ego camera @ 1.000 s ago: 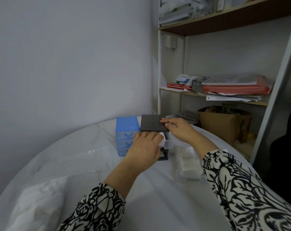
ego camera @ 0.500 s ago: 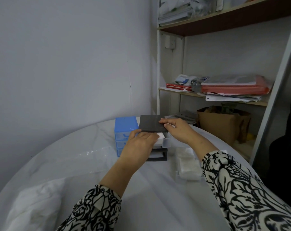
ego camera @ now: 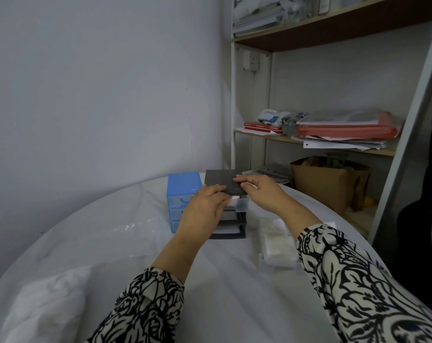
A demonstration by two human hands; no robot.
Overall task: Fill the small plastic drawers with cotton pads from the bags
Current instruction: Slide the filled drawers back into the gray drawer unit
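A black drawer unit [ego camera: 218, 179] stands beside a blue drawer unit [ego camera: 183, 186] on the round white table [ego camera: 222, 288]. The black unit's clear top drawer [ego camera: 242, 206] sticks out a little, and white cotton pads [ego camera: 234, 200] show inside it. My left hand [ego camera: 205, 209] lies over the front of this drawer, its fingers stretched across the pads up to the unit's top edge. My right hand [ego camera: 262, 191] rests flat on the unit's lid. A clear bag of cotton pads [ego camera: 277, 245] lies to the right of the unit, under my right forearm.
A crumpled clear plastic bag [ego camera: 135, 227] lies left of the drawers, and a white bundle [ego camera: 44, 300] sits at the near left. Behind the table stands a shelf unit [ego camera: 316, 144] with papers and folders, and a brown bag [ego camera: 328, 184] is beside it.
The clear top drawer has slid further into the black unit under my left hand, which moved forward with it. My right hand has stayed on the lid.
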